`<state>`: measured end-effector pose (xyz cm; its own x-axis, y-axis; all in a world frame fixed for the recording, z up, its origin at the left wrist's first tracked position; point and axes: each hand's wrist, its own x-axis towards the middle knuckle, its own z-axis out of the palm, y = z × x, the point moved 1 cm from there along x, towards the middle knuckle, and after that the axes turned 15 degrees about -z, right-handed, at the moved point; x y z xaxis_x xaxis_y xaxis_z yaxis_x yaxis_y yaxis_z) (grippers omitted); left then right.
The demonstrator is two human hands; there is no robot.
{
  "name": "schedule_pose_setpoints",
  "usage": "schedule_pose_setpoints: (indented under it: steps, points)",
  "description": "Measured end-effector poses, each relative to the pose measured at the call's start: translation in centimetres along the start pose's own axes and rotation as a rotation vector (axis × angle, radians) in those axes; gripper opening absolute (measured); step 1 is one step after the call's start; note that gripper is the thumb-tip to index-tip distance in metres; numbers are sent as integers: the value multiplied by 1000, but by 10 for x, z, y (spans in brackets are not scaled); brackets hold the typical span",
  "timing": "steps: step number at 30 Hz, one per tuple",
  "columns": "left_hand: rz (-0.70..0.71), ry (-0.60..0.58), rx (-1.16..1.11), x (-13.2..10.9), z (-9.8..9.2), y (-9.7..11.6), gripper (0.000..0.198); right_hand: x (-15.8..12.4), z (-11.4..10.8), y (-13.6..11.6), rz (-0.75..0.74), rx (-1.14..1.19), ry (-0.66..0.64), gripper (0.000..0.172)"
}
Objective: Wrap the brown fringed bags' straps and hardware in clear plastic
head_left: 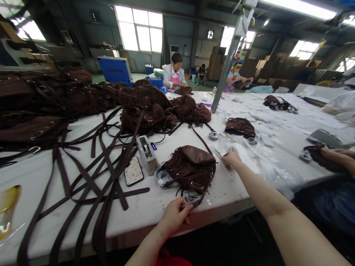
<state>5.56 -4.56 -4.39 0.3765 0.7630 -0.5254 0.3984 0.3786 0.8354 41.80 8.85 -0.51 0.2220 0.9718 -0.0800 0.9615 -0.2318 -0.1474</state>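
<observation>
A dark brown fringed bag (pixel 193 169) with gold eyelets lies on the table in front of me. My left hand (pixel 175 214) is closed at its near edge, pinching the bag's strap (pixel 199 198) where greyish plastic wrap covers it. To the right of the bag, my right hand (pixel 232 159) is closed over a thin, pale piece at the edge of some clear plastic; what exactly it grips is unclear. A roll of grey plastic wrapping (pixel 162 176) sits against the bag's left side. Another strap runs from behind the bag towards the back.
Left of the bag are a tape dispenser (pixel 147 156), a phone in a patterned case (pixel 133 171) and many loose brown straps (pixel 88 180). Brown bags (pixel 147 107) are heaped behind. A metal post (pixel 226 68) rises from the table. A co-worker's hands (pixel 340 157) are at the right.
</observation>
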Motion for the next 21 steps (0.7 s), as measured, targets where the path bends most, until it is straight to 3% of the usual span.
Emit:
schedule_pose_setpoints:
  steps: [4, 10, 17, 21]
  points:
    - [2, 4, 4, 1, 0, -2, 35, -21, -11, -4, -38, -39, 88, 30]
    - [9, -35, -16, 2, -1, -3, 34, -80, -11, -5, -170, -14, 325, 27]
    - [16, -31, -28, 1, -2, -3, 33, -156, 23, -2, -224, -41, 253, 19]
    - [26, -24, -7, 1, -2, -3, 35, -170, 30, -1, -196, -38, 175, 20]
